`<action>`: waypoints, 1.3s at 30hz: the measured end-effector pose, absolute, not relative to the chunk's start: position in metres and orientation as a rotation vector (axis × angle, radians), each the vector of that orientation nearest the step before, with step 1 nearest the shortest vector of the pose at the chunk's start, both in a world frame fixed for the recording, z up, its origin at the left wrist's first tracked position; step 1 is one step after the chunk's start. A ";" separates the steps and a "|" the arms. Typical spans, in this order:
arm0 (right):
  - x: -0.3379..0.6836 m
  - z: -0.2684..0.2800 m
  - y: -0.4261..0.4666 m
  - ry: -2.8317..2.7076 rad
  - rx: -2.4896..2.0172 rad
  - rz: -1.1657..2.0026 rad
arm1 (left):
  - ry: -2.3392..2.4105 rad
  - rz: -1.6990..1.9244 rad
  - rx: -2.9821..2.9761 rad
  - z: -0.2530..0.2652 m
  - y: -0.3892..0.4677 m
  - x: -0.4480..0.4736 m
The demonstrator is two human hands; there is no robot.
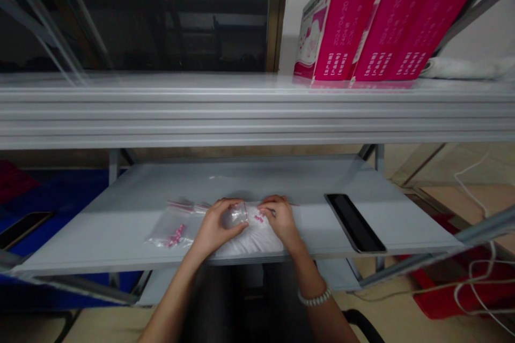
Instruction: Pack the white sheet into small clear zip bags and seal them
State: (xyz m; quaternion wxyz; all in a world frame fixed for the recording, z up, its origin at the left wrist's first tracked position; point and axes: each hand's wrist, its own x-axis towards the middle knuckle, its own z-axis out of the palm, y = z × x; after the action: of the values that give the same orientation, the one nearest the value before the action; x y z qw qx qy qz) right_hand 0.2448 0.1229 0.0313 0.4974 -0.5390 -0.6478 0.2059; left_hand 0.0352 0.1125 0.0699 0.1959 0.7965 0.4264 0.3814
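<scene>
Both hands rest on a white plastic packet [253,238] lying at the front edge of a grey table [120,214]. My left hand [215,228] pinches a small clear zip bag [237,215] with something grey inside. My right hand [281,218] holds the same small bag's other end, fingers curled. A beaded bracelet [314,298] sits on my right wrist. Left of my hands lies a pile of clear zip bags [175,225] with small pink pieces in them.
A black phone [354,222] lies on the table's right side. A grey shelf [241,112] crosses above, carrying pink boxes [362,21]. White cables [478,273] and a red bin [462,289] are at the floor right; blue surfaces [48,198] are at the left.
</scene>
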 end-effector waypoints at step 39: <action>0.228 0.063 -0.019 -1.261 -1.157 0.939 | 1.177 1.486 1.611 0.066 -0.012 0.071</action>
State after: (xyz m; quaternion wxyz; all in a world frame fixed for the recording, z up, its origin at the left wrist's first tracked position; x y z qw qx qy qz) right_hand 0.2284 -0.0186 0.0626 0.5604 -0.4908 -0.5352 0.3984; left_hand 0.0714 -0.0117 0.0659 0.3214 0.6132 0.4479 0.5658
